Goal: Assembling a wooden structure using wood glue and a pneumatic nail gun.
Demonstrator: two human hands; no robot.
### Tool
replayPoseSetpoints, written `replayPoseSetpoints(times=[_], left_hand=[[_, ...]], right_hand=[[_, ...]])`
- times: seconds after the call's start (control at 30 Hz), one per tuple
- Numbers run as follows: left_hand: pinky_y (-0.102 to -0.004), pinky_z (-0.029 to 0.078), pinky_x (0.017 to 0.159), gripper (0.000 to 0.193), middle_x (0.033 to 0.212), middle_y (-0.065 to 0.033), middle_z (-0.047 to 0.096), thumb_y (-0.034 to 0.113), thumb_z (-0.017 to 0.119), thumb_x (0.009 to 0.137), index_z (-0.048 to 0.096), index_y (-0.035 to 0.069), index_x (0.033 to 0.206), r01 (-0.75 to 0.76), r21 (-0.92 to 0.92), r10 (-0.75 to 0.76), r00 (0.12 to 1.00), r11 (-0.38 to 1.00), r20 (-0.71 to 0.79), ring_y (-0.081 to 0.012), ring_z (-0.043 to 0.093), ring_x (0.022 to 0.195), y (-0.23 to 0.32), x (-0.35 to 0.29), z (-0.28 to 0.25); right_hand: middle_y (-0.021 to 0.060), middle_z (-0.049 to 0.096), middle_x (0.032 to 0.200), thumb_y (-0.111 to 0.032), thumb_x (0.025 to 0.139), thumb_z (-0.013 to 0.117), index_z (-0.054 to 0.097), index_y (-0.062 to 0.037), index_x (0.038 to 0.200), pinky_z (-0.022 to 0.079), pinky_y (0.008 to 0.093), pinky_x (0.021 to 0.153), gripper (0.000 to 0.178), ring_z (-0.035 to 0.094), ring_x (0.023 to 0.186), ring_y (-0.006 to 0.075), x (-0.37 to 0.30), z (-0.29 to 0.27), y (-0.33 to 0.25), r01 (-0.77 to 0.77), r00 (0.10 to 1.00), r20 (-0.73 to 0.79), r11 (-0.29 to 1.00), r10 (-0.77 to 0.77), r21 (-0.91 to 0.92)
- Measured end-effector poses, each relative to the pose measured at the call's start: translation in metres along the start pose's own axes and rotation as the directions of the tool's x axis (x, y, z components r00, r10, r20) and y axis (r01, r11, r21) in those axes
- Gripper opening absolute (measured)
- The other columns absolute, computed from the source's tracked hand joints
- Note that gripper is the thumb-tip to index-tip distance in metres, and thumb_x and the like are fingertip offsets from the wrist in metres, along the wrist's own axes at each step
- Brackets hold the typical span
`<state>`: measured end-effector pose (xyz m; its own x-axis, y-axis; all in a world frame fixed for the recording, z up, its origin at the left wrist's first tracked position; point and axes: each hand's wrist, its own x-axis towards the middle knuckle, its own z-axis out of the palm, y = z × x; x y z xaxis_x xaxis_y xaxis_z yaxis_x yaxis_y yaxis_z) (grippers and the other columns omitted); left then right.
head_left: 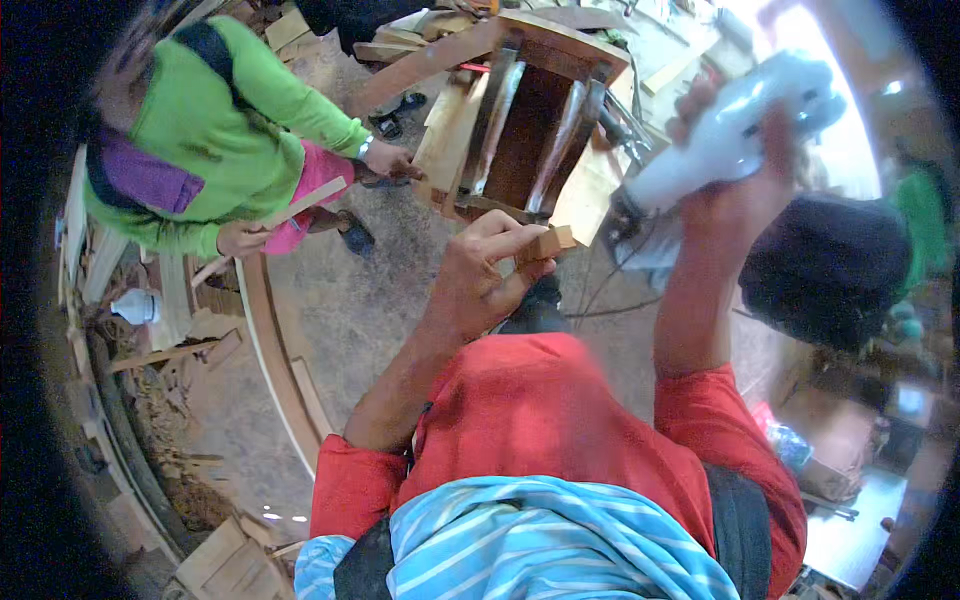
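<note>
My left hand [468, 272] pinches a small wooden block [550, 243] between thumb and fingers, just in front of a dark wooden furniture frame [525, 140]. Whitish streaks run along the frame's two long sides. Raised on the right, my right hand [745, 190] is wrapped round a pale, glossy bottle [735, 130]. The bottle is tilted, its narrow end pointing down and left toward the frame. Motion blurs the bottle and the fingers on it.
At the left stands a person in a green top [235, 120], one hand near the frame, the other holding a wooden strip [305, 203]. Loose boards [215, 565] and scraps line the left side. A dark rounded object [825, 270] is at the right.
</note>
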<state>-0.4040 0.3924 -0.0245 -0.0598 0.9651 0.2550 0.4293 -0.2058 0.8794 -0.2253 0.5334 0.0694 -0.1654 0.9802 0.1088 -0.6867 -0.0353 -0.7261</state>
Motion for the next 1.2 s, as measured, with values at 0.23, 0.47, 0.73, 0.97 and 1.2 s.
replayPoseSetpoints(times=[0.23, 0.47, 0.73, 0.97, 1.2], left_hand=[[-0.0317, 0.051, 0.071, 0.031, 0.087, -0.0102, 0.065, 0.011, 0.079, 0.073, 0.069, 0.0, 0.1, -0.081, -0.076, 0.072, 0.991, 0.994, -0.116, -0.0214, 0.064, 0.078, 0.012, 0.017, 0.028], [-0.0342, 0.051, 0.07, 0.028, 0.088, -0.0112, 0.063, 0.01, 0.075, 0.075, 0.069, 0.002, 0.1, -0.192, -0.013, 0.182, 0.948, 0.981, -0.261, -0.0253, 0.064, 0.079, 0.032, 0.043, 0.04], [-0.0325, 0.051, 0.069, 0.028, 0.088, -0.0094, 0.064, 0.012, 0.074, 0.076, 0.069, 0.004, 0.103, -0.21, -0.1, 0.173, 0.942, 0.973, -0.288, -0.0234, 0.065, 0.078, 0.055, 0.062, 0.048], [-0.0345, 0.052, 0.069, 0.03, 0.091, -0.0094, 0.063, 0.013, 0.074, 0.077, 0.068, 0.007, 0.106, -0.294, -0.071, 0.26, 0.915, 0.953, -0.307, -0.0255, 0.065, 0.079, 0.067, 0.07, 0.05], [-0.0355, 0.053, 0.071, 0.03, 0.091, -0.0106, 0.063, 0.015, 0.075, 0.077, 0.068, 0.006, 0.105, -0.322, -0.061, 0.287, 0.903, 0.945, -0.321, -0.0268, 0.066, 0.082, 0.071, 0.074, 0.048]], right_hand=[[0.0211, 0.064, 0.089, -0.038, 0.088, 0.062, 0.056, 0.0075, 0.104, 0.054, 0.0375, 0.065, 0.048, 0.064, 0.077, 0.029, -0.009, 0.012, -0.006, 0.161, 0.968, 0.223, 0.968, -0.117, -0.19], [0.0206, 0.062, 0.09, -0.039, 0.091, 0.058, 0.05, 0.0059, 0.112, 0.052, 0.0392, 0.065, 0.05, 0.061, 0.077, 0.0307, 0.031, 0.014, -0.038, 0.098, 0.973, 0.215, 0.994, -0.084, -0.052], [0.0172, 0.061, 0.09, -0.034, 0.088, 0.062, 0.05, -0.0055, 0.114, 0.051, 0.0406, 0.065, 0.04, 0.061, 0.079, 0.0293, 0.054, 0.016, -0.069, -0.007, 0.955, 0.298, 1.0, 0.004, 0.008], [0.0169, 0.059, 0.091, -0.029, 0.09, 0.063, 0.049, -0.0033, 0.114, 0.048, 0.0375, 0.061, 0.038, 0.058, 0.077, 0.0273, 0.064, 0.023, -0.081, -0.065, 0.956, 0.288, 0.997, 0.049, 0.047], [0.0194, 0.06, 0.094, -0.03, 0.093, 0.06, 0.049, 0.0015, 0.113, 0.05, 0.0353, 0.061, 0.039, 0.058, 0.079, 0.0265, 0.059, 0.029, -0.089, -0.016, 0.975, 0.221, 1.0, 0.016, -0.001]])
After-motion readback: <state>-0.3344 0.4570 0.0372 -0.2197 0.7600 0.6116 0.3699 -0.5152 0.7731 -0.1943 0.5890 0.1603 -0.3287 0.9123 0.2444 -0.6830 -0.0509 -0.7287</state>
